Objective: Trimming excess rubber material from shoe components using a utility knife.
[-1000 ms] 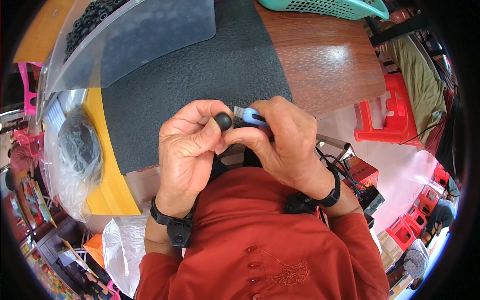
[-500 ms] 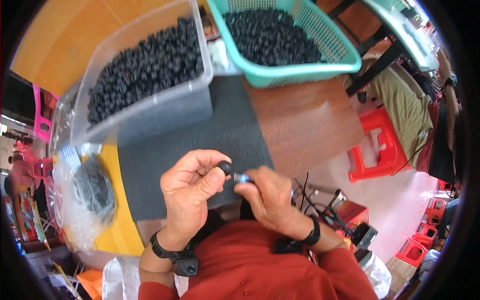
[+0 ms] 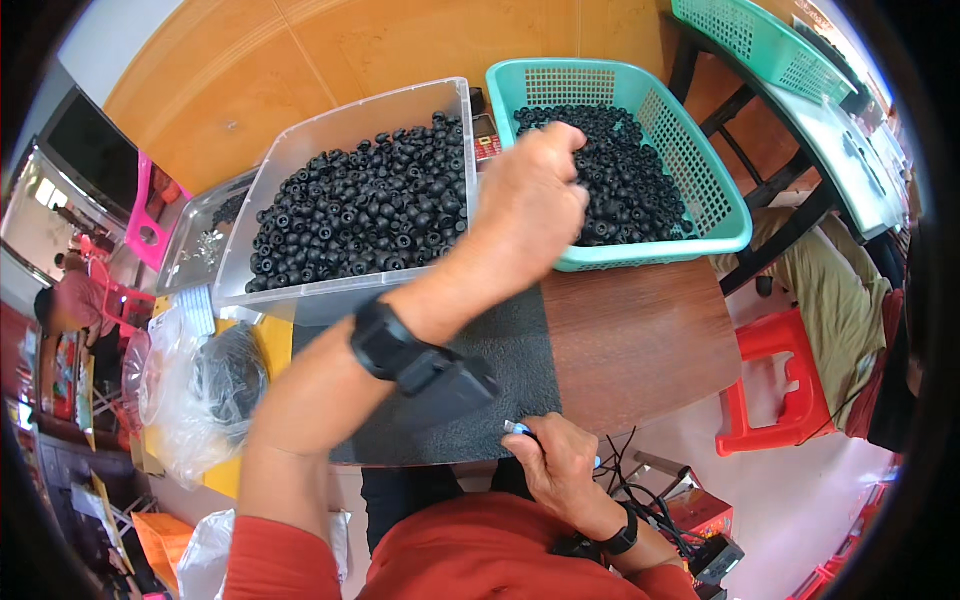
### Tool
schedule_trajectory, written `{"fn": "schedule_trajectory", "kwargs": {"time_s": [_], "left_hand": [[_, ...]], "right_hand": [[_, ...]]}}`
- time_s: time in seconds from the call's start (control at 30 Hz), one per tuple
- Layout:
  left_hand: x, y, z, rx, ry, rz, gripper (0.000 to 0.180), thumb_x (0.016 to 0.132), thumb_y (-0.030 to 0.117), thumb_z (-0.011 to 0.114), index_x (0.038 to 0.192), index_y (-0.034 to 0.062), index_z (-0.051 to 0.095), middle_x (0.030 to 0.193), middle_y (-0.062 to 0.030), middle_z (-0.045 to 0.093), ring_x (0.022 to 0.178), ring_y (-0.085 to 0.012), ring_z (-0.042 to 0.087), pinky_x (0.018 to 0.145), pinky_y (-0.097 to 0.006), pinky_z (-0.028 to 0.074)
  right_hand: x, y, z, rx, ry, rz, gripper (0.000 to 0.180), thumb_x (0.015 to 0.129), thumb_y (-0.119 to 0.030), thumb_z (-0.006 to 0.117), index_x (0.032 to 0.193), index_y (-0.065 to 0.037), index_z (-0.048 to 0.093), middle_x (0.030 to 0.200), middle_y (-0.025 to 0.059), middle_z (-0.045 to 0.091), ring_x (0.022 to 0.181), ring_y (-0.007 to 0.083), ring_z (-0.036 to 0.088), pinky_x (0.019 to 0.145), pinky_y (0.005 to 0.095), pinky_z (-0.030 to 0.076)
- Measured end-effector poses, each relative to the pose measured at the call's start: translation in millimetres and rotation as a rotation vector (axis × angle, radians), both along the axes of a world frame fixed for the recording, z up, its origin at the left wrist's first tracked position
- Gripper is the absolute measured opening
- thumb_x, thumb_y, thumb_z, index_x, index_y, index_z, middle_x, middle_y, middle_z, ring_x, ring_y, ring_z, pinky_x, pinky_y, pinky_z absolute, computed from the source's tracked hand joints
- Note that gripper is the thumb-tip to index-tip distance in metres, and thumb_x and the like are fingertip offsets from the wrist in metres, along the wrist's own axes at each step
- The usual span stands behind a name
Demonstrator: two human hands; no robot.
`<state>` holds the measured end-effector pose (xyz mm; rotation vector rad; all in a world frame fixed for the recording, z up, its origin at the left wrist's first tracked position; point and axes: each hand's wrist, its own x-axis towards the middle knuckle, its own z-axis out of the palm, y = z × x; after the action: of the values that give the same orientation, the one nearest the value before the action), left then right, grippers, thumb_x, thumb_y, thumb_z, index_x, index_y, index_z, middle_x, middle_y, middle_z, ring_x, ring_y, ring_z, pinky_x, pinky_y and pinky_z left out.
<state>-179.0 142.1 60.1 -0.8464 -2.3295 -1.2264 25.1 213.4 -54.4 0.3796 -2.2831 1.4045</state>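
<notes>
My left hand [image 3: 540,195] is held over the near left side of a teal plastic basket [image 3: 742,215] with small round black parts [image 3: 625,180] in it. Its fingers are curled inward, and whatever they may hold is hidden. My right hand [image 3: 562,462] is closed around a slim blue tool with a short metal tip [image 3: 517,428], near the front edge of the dark mat [image 3: 500,355]. Left of the basket stands a clear plastic bin [image 3: 335,308], heaped with black hollow-ended round parts [image 3: 365,205].
A brown wooden tabletop [image 3: 640,335] lies right of the mat. Clear plastic bags [image 3: 195,420] sit at the left table edge. Right of the table are a red stool [image 3: 785,385] and a seated person's leg [image 3: 835,300]. Black cables [image 3: 640,490] hang below my right hand.
My left hand, which held a black round part against the tool's tip, has moved up and right to the basket. My right hand keeps the tool and is slightly lower. The view has shifted.
</notes>
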Motion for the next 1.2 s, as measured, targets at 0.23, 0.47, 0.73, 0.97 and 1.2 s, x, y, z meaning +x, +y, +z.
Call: {"fn": "schedule_trajectory", "kwargs": {"time_s": [0.23, 0.47, 0.73, 0.97, 1.2], "left_hand": [[-54, -87, 49, -0.096, -0.395, 0.182, 0.016, 0.071, 0.003, 0.063, 0.085, -0.0002, 0.070, 0.077, -0.0087, 0.069, 0.070, -0.0186, 0.063, 0.067, -0.030, 0.051], [-109, -93, -1, -0.799, -0.373, -0.100, 0.044, 0.079, 0.033, 0.065, 0.112, 0.0046, 0.063, 0.103, -0.0192, 0.060, 0.098, -0.0336, 0.054, 0.087, -0.039, 0.042], [-79, -104, 16, -0.776, -0.524, -0.314, 0.047, 0.087, 0.043, 0.056, 0.117, 0.0081, 0.062, 0.110, -0.0111, 0.055, 0.109, -0.0264, 0.048, 0.095, -0.037, 0.038], [-58, -123, 24, -0.751, -0.444, -0.481, 0.036, 0.081, 0.039, 0.068, 0.101, 0.0092, 0.066, 0.116, -0.0075, 0.053, 0.115, -0.0255, 0.046, 0.103, -0.040, 0.034], [-39, -149, 32, -0.753, -0.446, -0.405, 0.027, 0.077, 0.028, 0.073, 0.094, 0.0071, 0.069, 0.118, -0.0057, 0.059, 0.117, -0.0250, 0.048, 0.102, -0.039, 0.036]], "right_hand": [[-3, 9, -4, 0.007, -0.012, 0.075, 0.023, 0.082, -0.022, 0.072, 0.081, -0.002, 0.060, 0.061, 0.0096, 0.050, 0.047, 0.0256, 0.050, 0.043, 0.0349, 0.038], [-5, 10, 1, 0.043, -0.054, 0.130, 0.022, 0.086, -0.023, 0.068, 0.083, -0.003, 0.059, 0.062, 0.0105, 0.053, 0.048, 0.0272, 0.051, 0.044, 0.0356, 0.039], [-10, 14, 3, 0.182, -0.063, 0.164, 0.027, 0.081, -0.026, 0.073, 0.079, -0.004, 0.058, 0.061, 0.0086, 0.052, 0.048, 0.0242, 0.053, 0.043, 0.0337, 0.041], [-12, 17, 4, 0.223, -0.086, 0.133, 0.028, 0.081, -0.027, 0.073, 0.079, -0.005, 0.057, 0.062, 0.0081, 0.052, 0.049, 0.0246, 0.053, 0.043, 0.0332, 0.041], [-8, 13, 6, 0.264, -0.071, 0.147, 0.028, 0.081, -0.028, 0.073, 0.079, -0.005, 0.057, 0.062, 0.0079, 0.051, 0.049, 0.0245, 0.053, 0.043, 0.0340, 0.040]]}}
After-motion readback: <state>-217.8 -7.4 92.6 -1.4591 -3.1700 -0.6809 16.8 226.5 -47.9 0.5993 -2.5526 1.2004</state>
